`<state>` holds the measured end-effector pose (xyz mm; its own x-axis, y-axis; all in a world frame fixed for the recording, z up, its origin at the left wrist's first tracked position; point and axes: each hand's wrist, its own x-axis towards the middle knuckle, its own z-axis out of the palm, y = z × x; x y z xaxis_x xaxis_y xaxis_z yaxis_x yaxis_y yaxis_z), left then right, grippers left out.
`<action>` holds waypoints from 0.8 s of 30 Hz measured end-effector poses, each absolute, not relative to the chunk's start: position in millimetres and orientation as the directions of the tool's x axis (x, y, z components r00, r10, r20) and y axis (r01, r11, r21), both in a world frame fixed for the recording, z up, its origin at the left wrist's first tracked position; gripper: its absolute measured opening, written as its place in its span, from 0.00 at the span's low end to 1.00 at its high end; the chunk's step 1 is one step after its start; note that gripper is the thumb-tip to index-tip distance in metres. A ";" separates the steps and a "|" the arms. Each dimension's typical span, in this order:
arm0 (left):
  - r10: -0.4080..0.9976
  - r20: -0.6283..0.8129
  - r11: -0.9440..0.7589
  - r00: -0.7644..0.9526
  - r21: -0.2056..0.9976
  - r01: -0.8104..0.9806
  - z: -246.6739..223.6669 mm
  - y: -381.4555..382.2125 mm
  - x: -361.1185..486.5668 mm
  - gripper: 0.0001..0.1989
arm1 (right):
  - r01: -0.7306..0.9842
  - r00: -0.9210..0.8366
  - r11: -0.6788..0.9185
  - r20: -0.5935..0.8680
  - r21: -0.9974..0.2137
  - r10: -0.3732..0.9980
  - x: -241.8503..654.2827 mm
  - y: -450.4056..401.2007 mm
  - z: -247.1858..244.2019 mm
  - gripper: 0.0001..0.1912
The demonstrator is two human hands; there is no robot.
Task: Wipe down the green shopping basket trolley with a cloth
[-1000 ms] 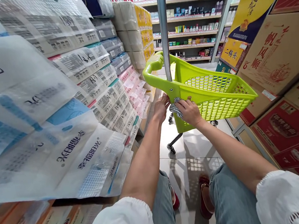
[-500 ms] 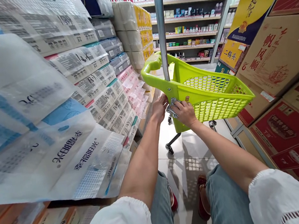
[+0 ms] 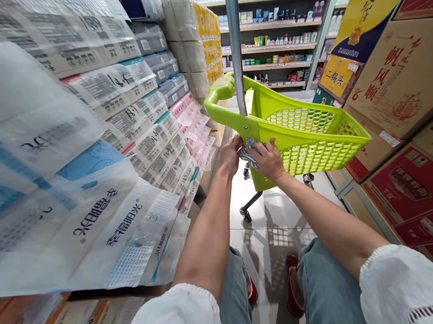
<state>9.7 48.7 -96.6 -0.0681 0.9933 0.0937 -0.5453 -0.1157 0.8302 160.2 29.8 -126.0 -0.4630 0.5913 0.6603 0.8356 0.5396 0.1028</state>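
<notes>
Striped cloth (image 3: 249,147) is located under the fingers of our right hand (image 3: 266,160), against the near side of the green shopping cart (image 3: 296,131), below the bolt at the foot of the metal pole (image 3: 236,46). We hold the cloth with the right fingers bent over it and close together; part of the grey-and-white fabric projects on the left of the hand. A small brown sticker (image 3: 272,141) is visible on the panel just above the right knuckles. We position the left hand (image 3: 232,155) at the cart's left edge, just beside the cloth, with its fingers curled; we cannot tell whether they grip the edge or touch the fabric. Below the basket, a caster (image 3: 245,213) rests on the pale tiled floor (image 3: 272,269), ahead of our feet. On our left we have stacked paper packs (image 3: 149,148); on our right, printed cartons (image 3: 394,86). Beyond the cart, stocked shelves (image 3: 267,25) span the background.
</notes>
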 end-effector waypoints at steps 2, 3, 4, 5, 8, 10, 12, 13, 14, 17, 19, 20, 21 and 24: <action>0.991 0.113 -0.130 -0.066 0.832 -0.540 -99.2 49.7 9.7 0.11 | 0.798 -0.541 0.581 0.610 0.157 0.579 169.5 27.6 -134.2 0.18; 0.990 0.122 -0.143 -0.074 0.827 -0.544 -101.2 50.2 10.5 0.11 | 0.781 -0.572 0.599 0.589 0.177 0.571 173.0 26.6 -133.6 0.18; 0.988 0.126 -0.153 -0.087 0.823 -0.547 -103.8 50.6 11.8 0.11 | 0.767 -0.593 0.612 0.576 0.193 0.562 175.5 26.1 -129.7 0.18; 0.988 0.121 -0.156 -0.100 0.826 -0.542 -107.2 50.9 13.5 0.12 | 0.761 -0.601 0.617 0.575 0.201 0.554 176.7 26.1 -123.0 0.18; 0.993 0.054 -0.095 -0.101 0.883 -0.459 -121.1 52.2 19.3 0.12 | 0.797 -0.534 0.578 0.653 0.177 0.537 173.5 29.6 -94.9 0.20; 0.997 0.013 -0.043 -0.078 0.914 -0.403 -131.6 53.8 21.7 0.13 | 0.826 -0.466 0.547 0.712 0.138 0.524 167.2 34.2 -79.7 0.22; 0.998 0.009 -0.033 -0.062 0.916 -0.399 -140.2 56.4 21.6 0.14 | 0.842 -0.421 0.529 0.742 0.106 0.522 160.4 39.4 -74.6 0.22; 0.998 0.014 -0.038 -0.061 0.910 -0.412 -143.3 57.8 20.7 0.14 | 0.848 -0.407 0.522 0.746 0.094 0.527 157.4 41.9 -76.7 0.21; 0.998 0.018 -0.044 -0.065 0.903 -0.427 -145.3 59.4 19.3 0.12 | 0.854 -0.396 0.514 0.745 0.084 0.536 155.0 44.2 -81.5 0.21; 0.998 0.014 -0.044 -0.068 0.885 -0.463 -146.7 64.1 14.0 0.07 | 0.857 -0.412 0.507 0.709 0.088 0.573 152.1 48.5 -108.9 0.19; 0.999 0.004 -0.027 -0.049 0.873 -0.486 -146.1 67.6 10.5 0.07 | 0.836 -0.474 0.534 0.651 0.123 0.592 153.8 48.5 -131.7 0.18; 0.999 -0.002 -0.018 -0.039 0.867 -0.498 -146.0 69.6 8.9 0.08 | 0.819 -0.515 0.555 0.615 0.147 0.597 155.2 47.7 -142.6 0.18; 1.000 -0.005 -0.011 -0.031 0.861 -0.509 -146.4 71.7 7.4 0.10 | 0.798 -0.557 0.577 0.577 0.172 0.598 156.9 46.7 -152.2 0.18; 1.000 -0.005 -0.010 -0.029 0.860 -0.510 -149.6 77.8 4.2 0.12 | 0.741 -0.649 0.630 0.490 0.235 0.581 160.6 44.2 -167.7 0.17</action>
